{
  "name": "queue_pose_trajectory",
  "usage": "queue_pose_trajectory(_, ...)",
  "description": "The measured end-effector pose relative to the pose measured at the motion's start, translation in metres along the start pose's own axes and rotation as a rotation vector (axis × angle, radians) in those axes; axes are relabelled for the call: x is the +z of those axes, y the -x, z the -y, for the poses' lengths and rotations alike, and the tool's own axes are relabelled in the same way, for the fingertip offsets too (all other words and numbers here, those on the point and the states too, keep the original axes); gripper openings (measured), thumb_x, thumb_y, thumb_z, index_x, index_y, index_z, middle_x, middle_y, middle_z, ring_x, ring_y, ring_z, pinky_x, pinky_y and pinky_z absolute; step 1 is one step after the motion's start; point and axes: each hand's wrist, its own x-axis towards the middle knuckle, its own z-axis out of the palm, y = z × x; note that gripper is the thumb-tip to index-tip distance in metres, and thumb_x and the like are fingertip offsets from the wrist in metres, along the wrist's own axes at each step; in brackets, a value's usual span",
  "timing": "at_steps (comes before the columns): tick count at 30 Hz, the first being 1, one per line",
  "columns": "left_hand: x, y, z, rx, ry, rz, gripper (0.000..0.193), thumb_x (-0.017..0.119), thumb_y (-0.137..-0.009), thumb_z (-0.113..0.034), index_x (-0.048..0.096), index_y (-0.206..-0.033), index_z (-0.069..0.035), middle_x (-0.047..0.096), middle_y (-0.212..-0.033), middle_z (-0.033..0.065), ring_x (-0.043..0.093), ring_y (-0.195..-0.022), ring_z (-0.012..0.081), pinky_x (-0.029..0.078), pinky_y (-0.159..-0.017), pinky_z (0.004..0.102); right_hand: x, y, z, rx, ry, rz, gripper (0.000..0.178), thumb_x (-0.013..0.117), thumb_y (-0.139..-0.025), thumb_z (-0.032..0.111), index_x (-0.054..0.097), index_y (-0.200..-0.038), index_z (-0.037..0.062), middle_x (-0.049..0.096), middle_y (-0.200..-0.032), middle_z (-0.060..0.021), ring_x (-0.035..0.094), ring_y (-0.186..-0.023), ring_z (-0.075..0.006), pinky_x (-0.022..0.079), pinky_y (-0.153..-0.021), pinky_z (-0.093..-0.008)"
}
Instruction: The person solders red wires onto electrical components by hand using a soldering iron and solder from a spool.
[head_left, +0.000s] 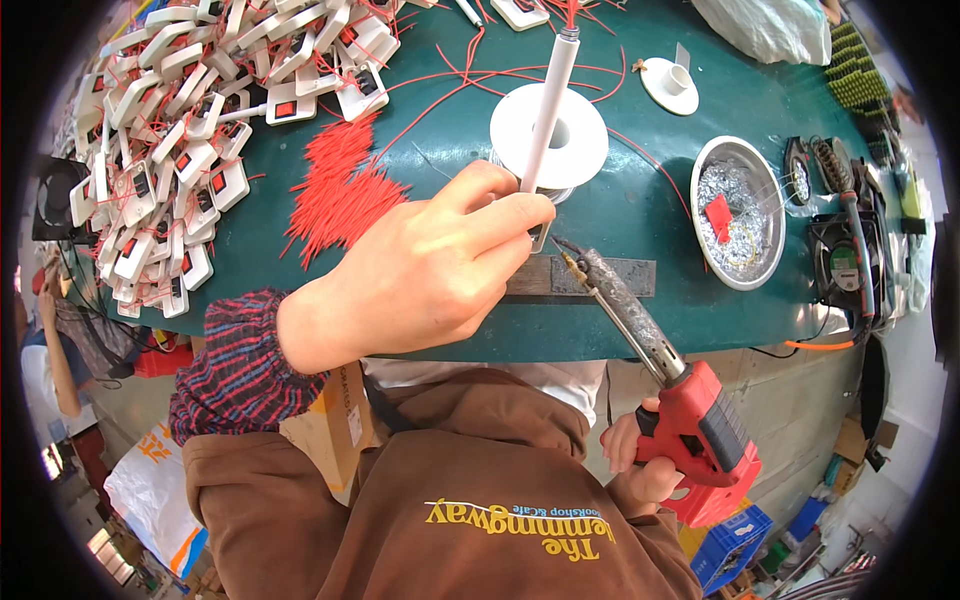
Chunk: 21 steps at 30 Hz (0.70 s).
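Observation:
Pinched between thumb and fingers of my left hand (415,265) is a slim white tube (551,110), tilted upright, with red wires (571,12) at its top end. A small metal piece shows at its lower end, partly hidden by the fingers. My right hand (640,465) grips a red soldering gun (705,440) by its handle. The gun's dark tip (562,246) is close to the tube's lower end; whether they touch I cannot tell. Just behind the tube stands a white spool (580,150). A grey-topped wooden strip (625,277) lies under the tip.
At left a large heap of white switch housings (200,160) with red switches covers the green table (440,335). A pile of short red wires (345,190) lies beside it. A white bowl (700,180) of silvery scraps, a small fan (840,260) and a wire brush (832,165) are at right.

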Motion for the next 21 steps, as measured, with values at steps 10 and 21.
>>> queue_pose_trajectory(10, -0.002, 0.0, 0.0, 0.012, -0.016, 0.027, 0.021, 0.061, -0.057, 0.01, 0.057, -0.077, 0.006, 0.059, -0.104, 0.012, 0.057, -0.085, 0.0309, 0.051, -0.064, 0.0345, 0.021, -0.017, 0.015, -0.059, -0.158, -0.059, 0.069, 0.053, -0.087, 0.054, 0.035, -0.117, -0.005, 0.042, -0.046, 0.0001, 0.04, -0.035, -0.0117, 0.035, -0.035, -0.0248)
queue_pose_trajectory(21, -0.041, 0.02, -0.009, -0.239, -0.389, -0.141, 0.016, 0.066, -0.067, 0.003, 0.061, -0.081, -0.001, 0.059, -0.079, 0.0086, 0.056, -0.072, 0.025, 0.047, -0.057, 0.0333, 0.033, -0.025, 0.03, -0.043, -0.299, -0.102, 0.066, 0.048, -0.09, 0.054, 0.034, -0.119, -0.0043, 0.039, -0.047, 0.0008, 0.037, -0.034, -0.011, 0.033, -0.034, -0.0249)
